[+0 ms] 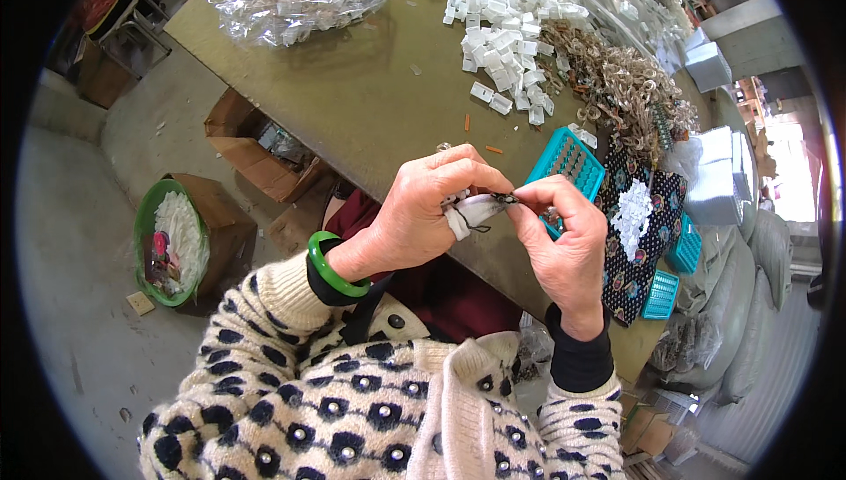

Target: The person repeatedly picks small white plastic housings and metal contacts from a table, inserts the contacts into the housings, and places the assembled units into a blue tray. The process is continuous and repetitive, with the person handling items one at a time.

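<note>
Apparently light, thin and pliable, the dark strand (pixel 505 200) sits pinched between fingertips of left hand (pixel 412 216) and right hand (pixel 566 238), near the table (pixel 388 92); fingertip holds at its ends should suit.

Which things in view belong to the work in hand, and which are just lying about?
Likely in the work:
white piece, held in the left hand;
dark strand, by the white piece;
right hand, pinching at the piece's dark end.

Seemingly lying about, untouched now:
heap of small white boxes;
clear plastic bag;
green tub;
cardboard box.
</note>
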Motion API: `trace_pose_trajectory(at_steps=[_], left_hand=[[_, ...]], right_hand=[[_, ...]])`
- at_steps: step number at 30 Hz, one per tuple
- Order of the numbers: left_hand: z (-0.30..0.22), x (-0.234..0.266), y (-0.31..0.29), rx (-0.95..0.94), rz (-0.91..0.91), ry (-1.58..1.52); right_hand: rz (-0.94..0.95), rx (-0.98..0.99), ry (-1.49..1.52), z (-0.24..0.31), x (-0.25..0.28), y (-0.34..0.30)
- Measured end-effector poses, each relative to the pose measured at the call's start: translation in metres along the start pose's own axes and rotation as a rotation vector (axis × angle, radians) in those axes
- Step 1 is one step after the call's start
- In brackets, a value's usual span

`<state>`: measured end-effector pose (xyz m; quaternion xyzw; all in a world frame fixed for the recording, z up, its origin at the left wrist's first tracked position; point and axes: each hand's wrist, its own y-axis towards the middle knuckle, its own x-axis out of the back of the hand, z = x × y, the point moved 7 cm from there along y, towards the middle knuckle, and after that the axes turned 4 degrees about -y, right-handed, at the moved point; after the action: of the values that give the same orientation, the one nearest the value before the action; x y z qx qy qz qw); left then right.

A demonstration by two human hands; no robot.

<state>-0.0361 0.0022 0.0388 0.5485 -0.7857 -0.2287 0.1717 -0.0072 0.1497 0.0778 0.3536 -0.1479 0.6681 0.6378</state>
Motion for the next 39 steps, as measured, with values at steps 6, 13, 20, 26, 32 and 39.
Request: trace_pose_trajectory(at_steps=[6, 13, 20, 26, 32, 39], left_hand=[[0.026, -0.006, -0.022, 0.644, -0.083, -0.793], [0.035, -0.018, -0.037, 0.891, -0.081, -0.983], [0.033, -0.027, -0.047, 0.99, -0.097, -1.061], [0.033, -0.021, -0.041, 0.887, -0.058, -0.833], [0.029, -0.017, -0.034, 0.842, 0.131, -0.516], [0.034, -0.025, -0.036, 0.91, 0.008, -0.733]], right_hand=[[-0.082, 0.067, -0.047, 0.008, -0.002, -0.007], [-0.115, 0.253, -0.13, 0.016, -0.005, -0.015], [-0.168, 0.241, -0.155, 0.013, -0.004, -0.021], [-0.14, 0.208, -0.094, 0.007, -0.007, -0.022], [-0.124, 0.052, 0.045, -0.006, -0.004, -0.026], [-0.122, 0.057, 0.117, -0.01, -0.006, -0.028]])
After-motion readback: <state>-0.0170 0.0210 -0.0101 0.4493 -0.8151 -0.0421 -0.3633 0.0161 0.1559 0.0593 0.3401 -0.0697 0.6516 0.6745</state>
